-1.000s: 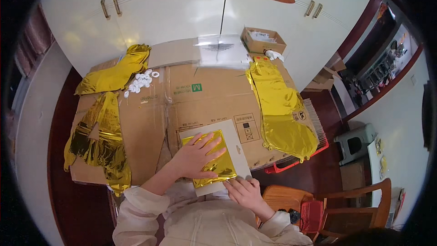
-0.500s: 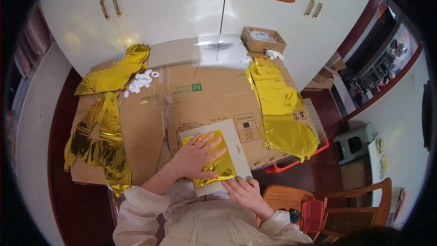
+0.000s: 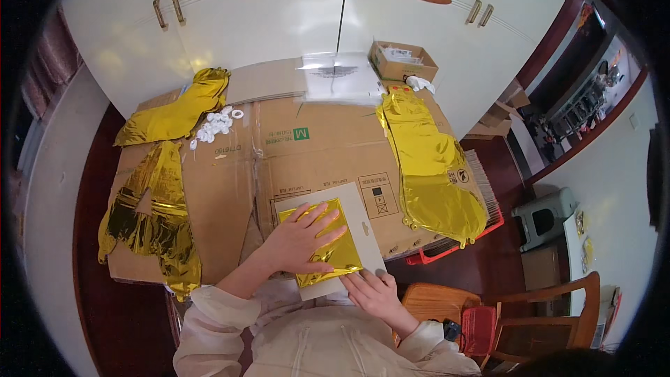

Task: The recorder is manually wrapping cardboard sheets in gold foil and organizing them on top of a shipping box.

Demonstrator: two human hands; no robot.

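A folded gold foil balloon [image 3: 343, 254] lies as a flat rectangle on a pale card [image 3: 368, 246] with a hang slot along its right side. My left hand [image 3: 296, 241] rests flat on the foil with fingers spread. At the card's near right edge, my right hand [image 3: 375, 295] holds the border with bent fingers close to the foil's corner; its thumb is partly hidden. The card sits by the near edge of a cardboard-covered table [image 3: 321, 150]. To the right stretches a long unfolded gold foil balloon [image 3: 429, 160].
More gold foil balloons [image 3: 174, 115] lie at the left, beside a pile of small white rings [image 3: 215, 124]. Clear plastic sleeves [image 3: 338, 77] and a small open carton [image 3: 405, 61] stand at the back. A wooden chair [image 3: 544, 311] is near right.
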